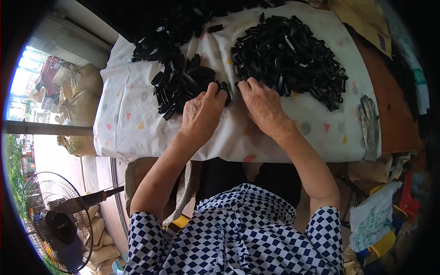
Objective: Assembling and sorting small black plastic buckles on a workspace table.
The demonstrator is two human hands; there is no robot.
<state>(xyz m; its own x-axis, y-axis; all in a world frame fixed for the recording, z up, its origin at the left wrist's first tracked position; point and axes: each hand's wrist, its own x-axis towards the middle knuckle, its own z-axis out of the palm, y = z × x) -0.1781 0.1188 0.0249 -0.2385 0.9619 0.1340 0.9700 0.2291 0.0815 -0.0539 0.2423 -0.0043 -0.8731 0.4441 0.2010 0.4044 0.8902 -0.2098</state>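
The left hand [201, 110] and right hand [266, 107] are apart, curled, grip indiscernible, at the left pile [172, 87] and right pile [286, 57] of black parts [330, 87] on the bench [229, 142]; light fingertip handling, piles unmixed, appears advisable.

daylight at left blows out the outdoor view [48, 158]. small glints dot the black pieces [286, 57]. edges bow toward the blackened fisheye rim.
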